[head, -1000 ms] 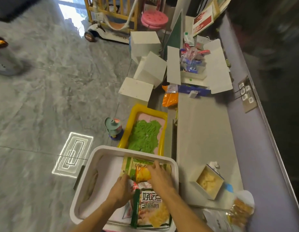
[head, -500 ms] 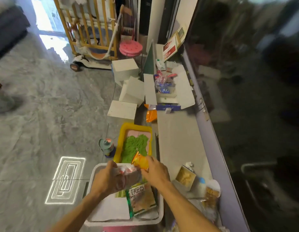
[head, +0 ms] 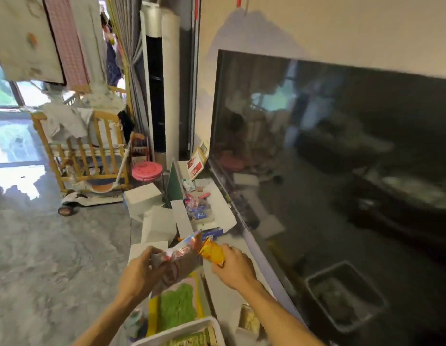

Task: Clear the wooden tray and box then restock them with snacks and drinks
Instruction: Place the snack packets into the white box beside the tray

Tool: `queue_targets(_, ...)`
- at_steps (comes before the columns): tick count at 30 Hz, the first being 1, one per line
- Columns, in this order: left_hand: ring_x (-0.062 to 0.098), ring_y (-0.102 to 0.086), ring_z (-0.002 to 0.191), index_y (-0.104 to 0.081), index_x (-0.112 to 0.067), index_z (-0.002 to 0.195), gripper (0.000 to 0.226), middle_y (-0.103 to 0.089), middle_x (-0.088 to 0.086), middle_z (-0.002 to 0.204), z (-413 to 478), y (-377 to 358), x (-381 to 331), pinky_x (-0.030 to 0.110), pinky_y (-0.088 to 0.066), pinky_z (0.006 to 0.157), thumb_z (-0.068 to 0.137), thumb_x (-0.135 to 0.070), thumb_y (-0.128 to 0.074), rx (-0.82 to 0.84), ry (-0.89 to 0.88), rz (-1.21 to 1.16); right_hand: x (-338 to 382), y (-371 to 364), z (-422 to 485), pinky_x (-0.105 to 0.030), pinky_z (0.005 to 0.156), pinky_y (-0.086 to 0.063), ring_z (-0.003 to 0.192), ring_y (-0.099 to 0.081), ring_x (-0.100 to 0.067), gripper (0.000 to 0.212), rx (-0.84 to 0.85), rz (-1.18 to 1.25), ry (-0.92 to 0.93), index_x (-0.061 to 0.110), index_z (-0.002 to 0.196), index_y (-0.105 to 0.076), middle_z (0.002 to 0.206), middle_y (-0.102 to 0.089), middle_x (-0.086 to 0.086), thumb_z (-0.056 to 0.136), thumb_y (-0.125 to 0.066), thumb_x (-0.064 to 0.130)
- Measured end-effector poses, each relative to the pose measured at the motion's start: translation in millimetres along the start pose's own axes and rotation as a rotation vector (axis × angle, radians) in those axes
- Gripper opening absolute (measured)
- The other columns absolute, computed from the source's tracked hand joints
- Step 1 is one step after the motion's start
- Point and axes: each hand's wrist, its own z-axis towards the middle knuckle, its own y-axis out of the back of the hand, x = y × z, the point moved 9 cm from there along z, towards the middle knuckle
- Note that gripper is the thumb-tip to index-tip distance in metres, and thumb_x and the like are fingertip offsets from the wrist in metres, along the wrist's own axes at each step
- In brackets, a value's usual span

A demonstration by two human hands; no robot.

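Left hand (head: 139, 273): raised in front of the person, fingers closed around a brown snack packet (head: 178, 264) with a red and white top edge; the thumb lies over the packet's left side.
Right hand (head: 233, 267): raised beside the left, closed on an orange packet (head: 213, 250) that sticks out up and to the left of the fist.
Packets: the two meet at their upper corners, the orange one just right of the brown one; both are held in the air above the yellow tray (head: 153, 313).
Yellow tray: on the floor below the hands, with a green mat (head: 177, 305) and a pink patch inside it.
White bin (head: 182, 329): only its far rim shows at the bottom edge; a green-printed packet (head: 192, 340) lies inside, mostly cut off.
Surface (head: 242, 245): a pale ledge running along the foot of the dark screen (head: 341, 171), right of the hands.
Small box (head: 250, 319): on the surface near the right forearm, open, with pale yellow contents; blurred.
Open carton (head: 212, 213): farther along the surface, flaps spread, with blue and red wrapped items (head: 197, 208) in it.
White boxes (head: 144, 198): stacked on the floor left of the carton.
Background: a wooden cot (head: 87, 151) hung with cloths, a pink stool (head: 147, 171) and a scooter (head: 74, 203) on the grey floor.
Wooden tray and box: cannot be told apart from the other things in this view.
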Motion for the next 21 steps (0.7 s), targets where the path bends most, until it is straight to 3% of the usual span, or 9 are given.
queue_targets(4,0.004,-0.068,0.071,-0.063,-0.041,0.097,0.038,-0.073,-0.012,0.084,22.0,-0.2,-71.2,0.024,-0.054,0.057,0.077,-0.028,-0.093,0.062,-0.197,-0.05,-8.3,60.4,-27.0,-0.04,0.08,-0.058,0.099,-0.069,-0.028,0.04,-0.174,0.058,-0.111,0.028,0.116,-0.057,0.113,-0.07,-0.001,0.091,-0.058,0.059)
queue_targets(7,0.003,-0.07,0.076,-0.064,-0.04,0.103,0.038,-0.073,-0.015,0.09,19.7,-21.7,-118.1,0.02,-0.055,0.058,0.078,-0.034,-0.091,0.17,-0.303,-0.063,-26.4,97.3,-71.9,-0.029,0.076,-0.046,0.104,-0.069,-0.026,0.041,-0.288,0.031,-0.223,0.026,0.124,-0.059,0.117,-0.071,-0.002,0.094,-0.065,0.054)
queue_targets(10,0.003,-0.069,0.076,-0.063,-0.04,0.108,0.04,-0.071,-0.015,0.093,-4.0,-57.1,-169.8,0.02,-0.056,0.059,0.079,-0.04,-0.09,0.281,-0.402,-0.06,-55.0,127.5,-138.2,-0.034,0.071,-0.047,0.1,-0.071,-0.027,0.039,-0.378,-0.019,-0.369,0.026,0.115,-0.057,0.112,-0.072,0.0,0.091,-0.064,0.057)
queue_targets(15,0.013,-0.073,0.083,-0.062,-0.034,0.107,0.038,-0.072,-0.009,0.101,-101.5,-131.4,-263.3,0.021,-0.062,0.06,0.081,-0.034,-0.089,0.568,-0.525,-0.164,-106.3,169.0,-288.0,-0.038,0.076,-0.05,0.103,-0.07,-0.031,0.038,-0.489,-0.075,-0.649,0.026,0.118,-0.056,0.116,-0.071,-0.001,0.091,-0.064,0.051)
queue_targets(21,0.006,-0.077,0.084,-0.065,-0.032,0.108,0.04,-0.077,-0.014,0.099,-283.6,-200.4,-354.7,0.027,-0.066,0.07,0.078,-0.035,-0.091,0.866,-0.766,-0.267,-143.7,184.0,-524.2,-0.039,0.078,-0.056,0.101,-0.071,-0.032,0.046,-0.643,-0.126,-1.007,0.027,0.124,-0.064,0.113,-0.076,-0.002,0.087,-0.063,0.054)
